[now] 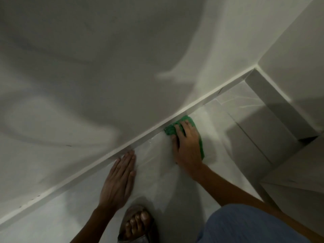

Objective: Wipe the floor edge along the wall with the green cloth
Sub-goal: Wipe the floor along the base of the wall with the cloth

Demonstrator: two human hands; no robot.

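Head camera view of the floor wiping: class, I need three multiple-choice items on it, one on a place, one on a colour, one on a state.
1. Where is the cloth?
A. On the floor against the skirting board
B. Hanging on the wall
C. Under the sandal

2. What colour is the cloth?
A. Blue
B. Green
C. Yellow

3. How is the left hand?
A. Gripping the cloth
B. Raised in the air
C. Flat on the floor, fingers straight

Key:
1. A, its far end meets the skirting board on the floor.
2. B, green shows beside the right hand pressing on it.
3. C, the palm lies open near the skirting board, apart from the cloth.
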